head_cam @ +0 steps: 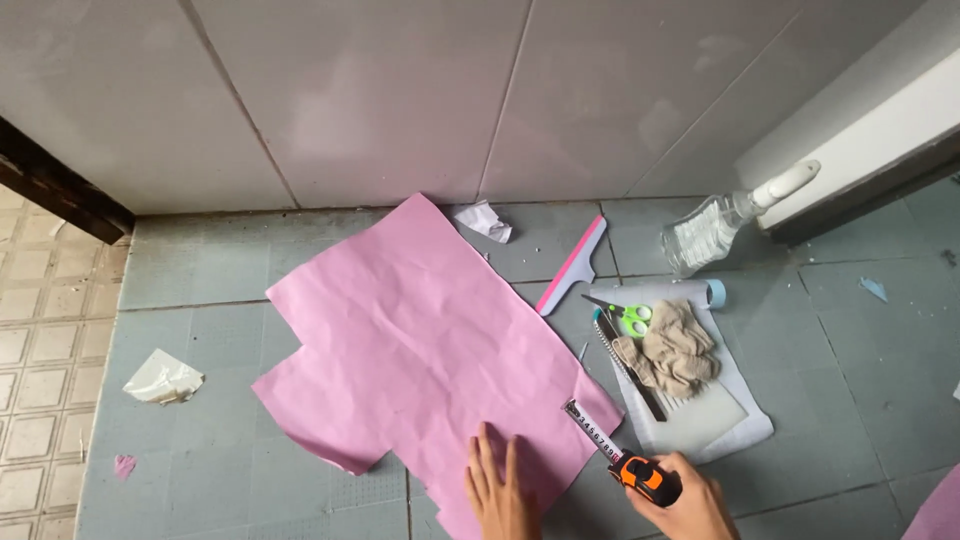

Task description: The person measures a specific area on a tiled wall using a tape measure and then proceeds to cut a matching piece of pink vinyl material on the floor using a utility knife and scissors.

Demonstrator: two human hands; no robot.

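Pink paper sheet (420, 340), creased and notched at its lower left, lies flat on the grey tiled floor (200, 330) near the wall. Left hand (500, 490) open, fingers together, palm pressed flat on the sheet's lower edge. Right hand (685, 505) closed around an orange-and-black tape measure (645, 477); its tape runs a short way up-left onto the sheet's right corner. Just right: green-handled scissors (630, 320), beige cloth (675, 350), pink squeegee (572, 265), clear plastic bottle (705, 232).
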